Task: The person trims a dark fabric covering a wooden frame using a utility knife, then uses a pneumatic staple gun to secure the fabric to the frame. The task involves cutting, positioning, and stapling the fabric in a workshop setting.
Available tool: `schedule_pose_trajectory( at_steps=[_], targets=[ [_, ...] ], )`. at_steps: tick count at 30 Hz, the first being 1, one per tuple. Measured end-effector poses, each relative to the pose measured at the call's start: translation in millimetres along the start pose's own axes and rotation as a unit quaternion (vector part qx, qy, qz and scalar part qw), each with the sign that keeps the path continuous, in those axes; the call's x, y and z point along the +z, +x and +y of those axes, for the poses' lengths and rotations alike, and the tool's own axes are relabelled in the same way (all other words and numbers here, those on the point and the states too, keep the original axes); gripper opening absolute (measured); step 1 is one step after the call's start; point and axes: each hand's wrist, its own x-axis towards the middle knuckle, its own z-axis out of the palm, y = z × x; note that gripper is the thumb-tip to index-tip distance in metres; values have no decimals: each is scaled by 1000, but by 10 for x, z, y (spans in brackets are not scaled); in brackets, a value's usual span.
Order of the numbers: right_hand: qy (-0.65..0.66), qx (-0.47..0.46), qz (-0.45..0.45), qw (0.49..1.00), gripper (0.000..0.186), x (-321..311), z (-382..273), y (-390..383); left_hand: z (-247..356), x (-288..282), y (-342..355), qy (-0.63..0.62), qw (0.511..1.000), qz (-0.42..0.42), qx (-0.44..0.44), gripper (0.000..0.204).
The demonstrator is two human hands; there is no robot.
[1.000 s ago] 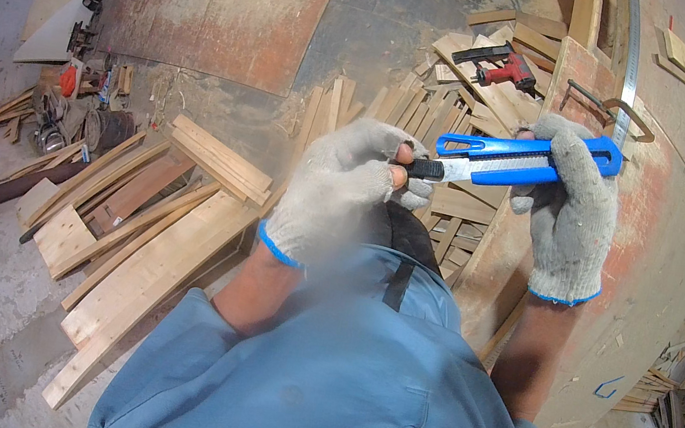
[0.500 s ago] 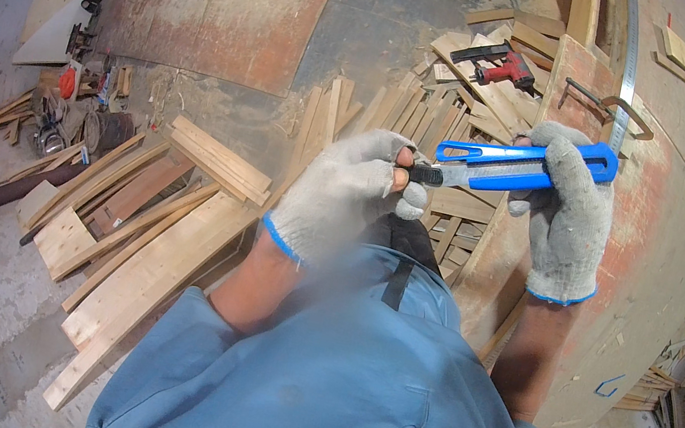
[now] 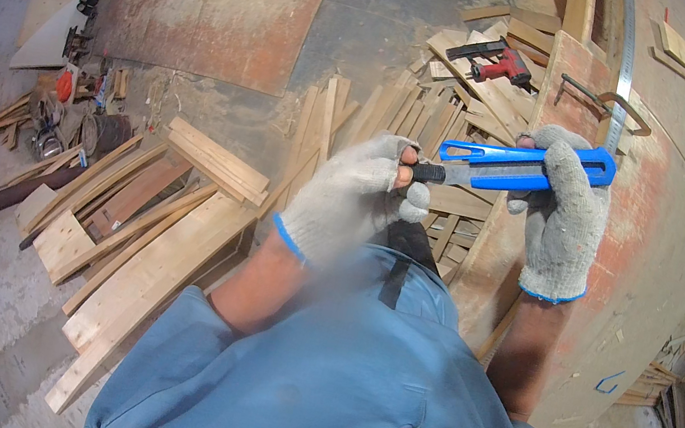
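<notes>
A blue utility knife (image 3: 500,179) lies across my right hand (image 3: 562,225), whose gloved fingers are wrapped round its handle. From its left end a grey metal strip, seemingly the blade, reaches toward my left hand (image 3: 357,184). On that end sits a black ribbed piece (image 3: 430,173), pinched between the bare tips of my left thumb and fingers. Both gloves are grey-white knit with blue cuffs. The black piece is outside the handle, with the metal strip bridging the gap. How far the strip runs inside the handle is hidden.
A red and black nail gun (image 3: 502,63) rests on stacked wood offcuts ahead. To its right, a clamp (image 3: 605,104) and a long metal ruler (image 3: 624,80) are at the workbench (image 3: 629,200). Boards (image 3: 158,273) lie on the left; wood strips (image 3: 327,120) stand in front.
My grips are the same. Both hands and the knife have shifted only slightly, and more of the black ribbed piece shows at my left fingertips.
</notes>
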Motion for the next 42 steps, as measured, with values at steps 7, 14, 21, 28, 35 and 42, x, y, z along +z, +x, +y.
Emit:
schedule_pose_trajectory(
  at_steps=[7,14,21,28,35,42],
  targets=[
    [-4,-16,30,999,30,-96,9,28,-50,122,76,48,999,20,3,26],
    [16,-16,36,999,23,-149,0,29,-89,142,162,56,998,23,-10,29],
    [33,-16,43,998,29,-80,114,6,-125,159,199,22,1000,3,-17,29],
    [55,-11,54,997,23,-111,138,11,-157,185,264,48,998,31,-15,32],
    [21,-20,89,996,25,-34,144,21,-198,246,304,91,995,41,3,40],
    [-7,-25,108,994,26,-1,196,-15,-238,134,362,132,990,39,2,54]
  ],
)
